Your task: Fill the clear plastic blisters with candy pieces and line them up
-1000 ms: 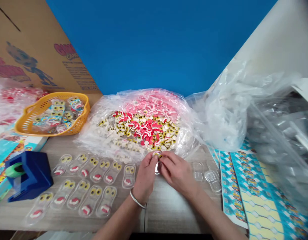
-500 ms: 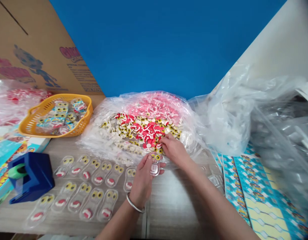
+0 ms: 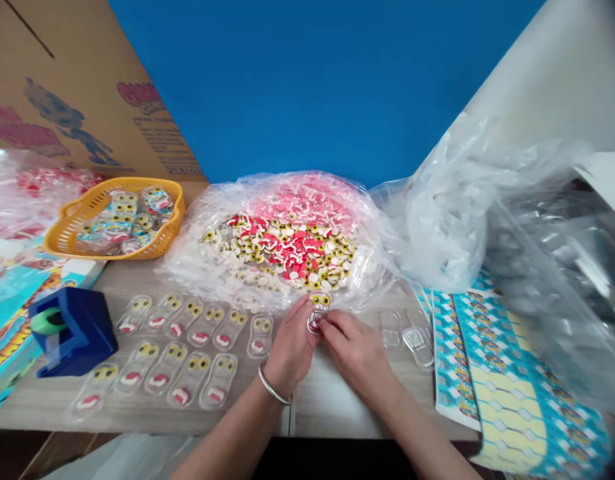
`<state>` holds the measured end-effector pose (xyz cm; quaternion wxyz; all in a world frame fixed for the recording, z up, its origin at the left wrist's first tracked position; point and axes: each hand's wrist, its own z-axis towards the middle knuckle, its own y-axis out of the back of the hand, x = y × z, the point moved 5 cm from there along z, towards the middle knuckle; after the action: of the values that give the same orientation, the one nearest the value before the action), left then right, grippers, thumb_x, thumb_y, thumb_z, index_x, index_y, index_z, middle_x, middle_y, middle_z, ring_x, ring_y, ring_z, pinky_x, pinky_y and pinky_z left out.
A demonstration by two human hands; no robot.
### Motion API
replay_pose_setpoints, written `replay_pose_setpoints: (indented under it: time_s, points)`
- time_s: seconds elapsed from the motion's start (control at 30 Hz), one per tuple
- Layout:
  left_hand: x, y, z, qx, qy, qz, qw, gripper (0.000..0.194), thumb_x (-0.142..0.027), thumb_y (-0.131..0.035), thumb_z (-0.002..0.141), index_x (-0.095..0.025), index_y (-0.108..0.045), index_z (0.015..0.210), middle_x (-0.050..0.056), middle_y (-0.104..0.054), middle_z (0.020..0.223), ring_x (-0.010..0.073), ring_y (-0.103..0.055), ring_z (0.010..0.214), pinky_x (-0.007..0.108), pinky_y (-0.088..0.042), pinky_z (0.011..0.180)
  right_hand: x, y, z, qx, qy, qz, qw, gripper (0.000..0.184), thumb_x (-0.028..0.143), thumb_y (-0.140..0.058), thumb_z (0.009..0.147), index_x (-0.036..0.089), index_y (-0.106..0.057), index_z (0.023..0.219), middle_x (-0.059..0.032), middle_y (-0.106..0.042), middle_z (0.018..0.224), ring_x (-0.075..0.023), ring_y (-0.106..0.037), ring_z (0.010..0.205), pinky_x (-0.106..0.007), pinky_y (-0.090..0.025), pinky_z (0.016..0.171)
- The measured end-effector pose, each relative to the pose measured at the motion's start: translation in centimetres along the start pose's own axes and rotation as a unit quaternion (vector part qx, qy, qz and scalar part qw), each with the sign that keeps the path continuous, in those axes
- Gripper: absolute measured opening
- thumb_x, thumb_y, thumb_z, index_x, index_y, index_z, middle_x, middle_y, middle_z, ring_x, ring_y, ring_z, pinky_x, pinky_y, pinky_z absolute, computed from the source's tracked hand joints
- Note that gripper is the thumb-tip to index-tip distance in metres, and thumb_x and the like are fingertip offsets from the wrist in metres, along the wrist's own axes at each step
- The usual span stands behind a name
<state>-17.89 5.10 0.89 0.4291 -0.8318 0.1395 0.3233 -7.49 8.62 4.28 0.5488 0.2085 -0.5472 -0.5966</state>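
My left hand [image 3: 293, 337], with a silver bangle at the wrist, grips a clear plastic blister shell [image 3: 319, 301] holding two yellow eye candies. My right hand [image 3: 354, 343] is closed with its fingertips at the lower compartment of that shell; a bit of red shows there, probably a mouth-shaped candy, mostly hidden by the fingers. Just beyond both hands lies an opened clear bag [image 3: 377, 257] full of loose red-and-white mouth candies [image 3: 297, 257] and yellow eye candies. To the left, filled shells [image 3: 261, 335] lie in two rows, each with two eyes and a red mouth.
A blue tape dispenser [image 3: 82, 330] stands left of the rows, behind it a yellow basket [image 3: 62, 230] of packed candies. Empty shells [image 3: 418, 345] lie right of my hands, beside printed card sheets [image 3: 507, 393] and clear plastic bags [image 3: 447, 227]. A cardboard box [image 3: 102, 40] stands back left.
My right hand has come back from the candy pile to the lower part of the shell in my left hand. The camera view has shifted slightly.
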Motion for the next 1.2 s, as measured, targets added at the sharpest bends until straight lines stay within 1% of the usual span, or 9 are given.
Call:
replay_pose_setpoints:
  time_s: [0.13, 0.37, 0.5, 0.57, 0.63, 0.73, 0.87, 1.03, 1.2]
  points:
    - [1.4, -1.2, -1.0, -0.011, 0.040, 0.020, 0.999, 0.020, -0.031, -0.065, 0.084, -0.020, -0.069, 0.100, 0.008, -0.074, 0.106, 0.0247, -0.069, 0.101, 0.036, -0.053, 0.089, 0.2, 0.5, -2.1, -0.014, 0.000, -0.025, 1.000, 0.021, 0.015, -0.052, 0.098, 0.018, -0.067, 0.113, -0.0110, -0.069, 0.108, -0.0244, -0.065, 0.093, -0.036, -0.055, 0.078]
    - [4.2, -3.6, -1.8, 0.004, 0.055, 0.080, 0.995, 0.016, -0.029, -0.067, 0.083, -0.021, -0.070, 0.096, 0.008, -0.074, 0.109, 0.0259, -0.065, 0.112, 0.035, -0.053, 0.092, -1.6, 2.5, -4.6, -0.053, -0.182, 0.158, 0.969, 0.020, 0.009, -0.051, 0.092, 0.022, -0.065, 0.097, -0.0053, -0.065, 0.101, -0.0169, -0.065, 0.093, -0.027, -0.054, 0.080]
    - [5.7, -5.3, -1.6, 0.041, 0.076, 0.105, 0.991, 0.012, -0.032, -0.069, 0.083, -0.023, -0.070, 0.092, 0.005, -0.075, 0.106, 0.0274, -0.065, 0.114, 0.036, -0.054, 0.092, -2.8, 4.1, -6.7, -0.089, -0.200, 0.192, 0.957, 0.022, 0.011, -0.050, 0.092, 0.022, -0.065, 0.105, -0.0066, -0.063, 0.108, -0.0169, -0.064, 0.094, -0.028, -0.054, 0.081]
    - [6.2, -5.9, -1.5, 0.031, 0.089, 0.110, 0.989, 0.017, -0.035, -0.072, 0.081, -0.022, -0.070, 0.092, 0.005, -0.076, 0.104, 0.0291, -0.067, 0.111, 0.037, -0.055, 0.090, -4.4, 5.5, -7.7, -0.124, -0.205, 0.207, 0.948, 0.022, 0.013, -0.051, 0.093, 0.022, -0.065, 0.107, -0.0061, -0.063, 0.107, -0.0166, -0.064, 0.093, -0.027, -0.053, 0.080]
    - [6.5, -6.3, -1.4, 0.006, 0.105, 0.117, 0.988, 0.023, -0.036, -0.074, 0.079, -0.020, -0.070, 0.095, 0.008, -0.076, 0.106, 0.0297, -0.070, 0.105, 0.040, -0.057, 0.087, -7.0, 7.3, -8.3, -0.167, -0.221, 0.199, 0.940, 0.019, 0.014, -0.052, 0.092, 0.022, -0.066, 0.102, -0.0054, -0.065, 0.102, -0.0173, -0.064, 0.093, -0.028, -0.052, 0.080]
    - [7.1, -6.8, -1.4, -0.032, 0.125, 0.128, 0.983, 0.026, -0.032, -0.073, 0.081, -0.015, -0.069, 0.101, 0.012, -0.075, 0.111, 0.0290, -0.073, 0.098, 0.041, -0.060, 0.083, -13.0, 10.3, -8.1, -0.220, -0.277, 0.135, 0.925, 0.019, 0.016, -0.051, 0.093, 0.021, -0.068, 0.099, -0.0059, -0.068, 0.098, -0.0186, -0.065, 0.094, -0.029, -0.051, 0.084]
    - [7.8, -7.1, -1.6, -0.041, 0.144, 0.144, 0.978, 0.028, -0.031, -0.070, 0.084, -0.013, -0.069, 0.105, 0.014, -0.075, 0.114, 0.0296, -0.074, 0.097, 0.041, -0.062, 0.084, -21.9, 12.4, -5.0, -0.165, -0.367, 0.017, 0.915, 0.029, 0.017, -0.048, 0.096, 0.015, -0.067, 0.118, -0.0105, -0.070, 0.112, -0.0187, -0.065, 0.103, -0.027, -0.049, 0.092]
    - [8.0, -7.1, -1.3, -0.052, 0.149, 0.156, 0.975, 0.028, -0.028, -0.072, 0.081, -0.014, -0.070, 0.106, 0.014, -0.076, 0.112, 0.0325, -0.074, 0.098, 0.042, -0.063, 0.082, -29.3, 12.0, 0.3, -0.118, -0.395, -0.019, 0.911, 0.026, 0.012, -0.050, 0.093, 0.016, -0.073, 0.106, -0.0116, -0.072, 0.111, -0.0216, -0.066, 0.106, -0.028, -0.047, 0.094]
    - [7.2, -7.1, -1.2, -0.081, 0.123, 0.159, 0.976, 0.028, -0.023, -0.070, 0.081, -0.009, -0.069, 0.106, 0.018, -0.075, 0.112, 0.0333, -0.075, 0.095, 0.044, -0.064, 0.082, -32.3, 10.3, 1.8, -0.085, -0.438, -0.040, 0.894, 0.028, 0.004, -0.046, 0.091, 0.010, -0.071, 0.103, -0.0204, -0.067, 0.117, -0.0269, -0.063, 0.110, -0.034, -0.046, 0.092]
